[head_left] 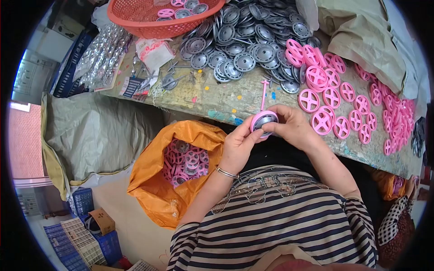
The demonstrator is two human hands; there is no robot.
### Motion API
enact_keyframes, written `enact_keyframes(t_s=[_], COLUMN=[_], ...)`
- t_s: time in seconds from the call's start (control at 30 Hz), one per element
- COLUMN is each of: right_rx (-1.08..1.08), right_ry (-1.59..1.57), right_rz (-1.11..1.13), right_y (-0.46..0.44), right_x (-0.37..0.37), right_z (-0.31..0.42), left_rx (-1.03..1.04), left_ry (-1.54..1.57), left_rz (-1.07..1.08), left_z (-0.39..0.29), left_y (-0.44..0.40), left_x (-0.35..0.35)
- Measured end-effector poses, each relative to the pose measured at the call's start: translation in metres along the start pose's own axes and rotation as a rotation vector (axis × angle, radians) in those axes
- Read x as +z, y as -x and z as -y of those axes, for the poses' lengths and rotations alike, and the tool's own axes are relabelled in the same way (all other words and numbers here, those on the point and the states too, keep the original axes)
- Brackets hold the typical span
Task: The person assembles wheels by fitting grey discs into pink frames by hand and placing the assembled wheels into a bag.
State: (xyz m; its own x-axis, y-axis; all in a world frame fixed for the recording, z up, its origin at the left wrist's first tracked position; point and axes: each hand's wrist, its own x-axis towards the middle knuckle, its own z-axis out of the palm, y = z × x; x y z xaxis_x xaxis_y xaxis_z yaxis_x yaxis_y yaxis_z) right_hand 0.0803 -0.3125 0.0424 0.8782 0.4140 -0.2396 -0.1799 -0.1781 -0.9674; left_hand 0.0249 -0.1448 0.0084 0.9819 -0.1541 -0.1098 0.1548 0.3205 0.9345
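Both of my hands grip one toy wheel (pixel 263 121), a pink rim with a grey hubcap disc set in it, just off the table's front edge. My left hand (pixel 241 143) has its thumb and fingers closed on the near left side. On the right side, my right hand (pixel 291 126) pinches the wheel, its thumb pressed against the grey disc. A pink stick-like part (pixel 263 94) lies on the table just beyond the wheel. A heap of grey discs (pixel 244 62) spreads behind it, and loose pink spoked rims (pixel 322 122) lie to the right.
Below the table's left side stands an open orange sack (pixel 153 185) holding pink and grey wheels. A red basket (pixel 158 30) sits at the back. Clear plastic bags (pixel 101 56) lie at the left, blue crates (pixel 63 241) lower down. Another person's sleeve (pixel 392 223) shows at right.
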Motion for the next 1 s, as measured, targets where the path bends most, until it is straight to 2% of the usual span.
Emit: enact_keyframes(t_s=[0.13,0.23,0.27,0.3,0.33,0.37,0.4,0.47,0.57,0.67,0.77,0.83,0.87,0.93,1.0], right_rx=[-0.009,-0.196,-0.302,-0.282,-0.337,-0.391,-0.376,-0.340,-0.247,-0.316,-0.282,-0.194,-0.285,-0.322,-0.416], right_ry=[-0.020,0.118,0.234,0.313,0.513,0.712,0.899,1.275,1.284,1.325,1.358,1.370,1.408,1.200,1.092], right_rz=[0.007,-0.018,-0.098,-0.159,-0.281,-0.398,-0.438,-0.510,-0.465,-0.532,-0.594,-0.623,-0.675,-0.655,-0.700], right_y=[0.008,0.018,0.022,0.030,0.042,0.053,0.060,0.072,0.062,0.022,-0.013,-0.028,-0.030,-0.031,-0.030], right_x=[0.006,0.005,-0.002,-0.016,-0.032,-0.046,-0.057,-0.075,-0.090,-0.099,-0.112,-0.121,-0.123,-0.132,-0.132], right_z=[-0.003,-0.007,-0.012,-0.011,-0.011,-0.012,-0.016,-0.023,-0.049,-0.048,-0.050,-0.050,-0.050,-0.044,-0.042], left_rx=[0.008,0.163,0.123,0.084,0.111,0.131,0.140,0.105,-0.214,-0.062,-0.155,0.012,0.055,0.130,0.094], left_ry=[-0.127,-0.489,-0.409,-0.327,-0.437,-0.403,-0.364,-0.654,-1.159,-1.519,-1.294,-1.165,-1.095,-0.913,-0.748], left_rz=[0.012,-0.053,-0.128,-0.206,-0.237,-0.412,-0.450,-0.459,-0.391,-0.457,-0.366,-0.374,-0.381,-0.374,-0.358], left_z=[-0.006,-0.010,-0.014,-0.021,-0.030,-0.023,-0.035,-0.032,-0.020,0.004,-0.020,-0.026,-0.026,-0.029,-0.026], left_y=[0.008,0.021,0.028,0.037,0.047,0.061,0.072,0.099,0.122,0.121,0.095,0.082,0.078,0.072,0.066], left_x=[-0.007,-0.015,-0.019,-0.026,-0.042,-0.063,-0.072,-0.115,-0.157,-0.164,-0.128,-0.107,-0.101,-0.083,-0.067])
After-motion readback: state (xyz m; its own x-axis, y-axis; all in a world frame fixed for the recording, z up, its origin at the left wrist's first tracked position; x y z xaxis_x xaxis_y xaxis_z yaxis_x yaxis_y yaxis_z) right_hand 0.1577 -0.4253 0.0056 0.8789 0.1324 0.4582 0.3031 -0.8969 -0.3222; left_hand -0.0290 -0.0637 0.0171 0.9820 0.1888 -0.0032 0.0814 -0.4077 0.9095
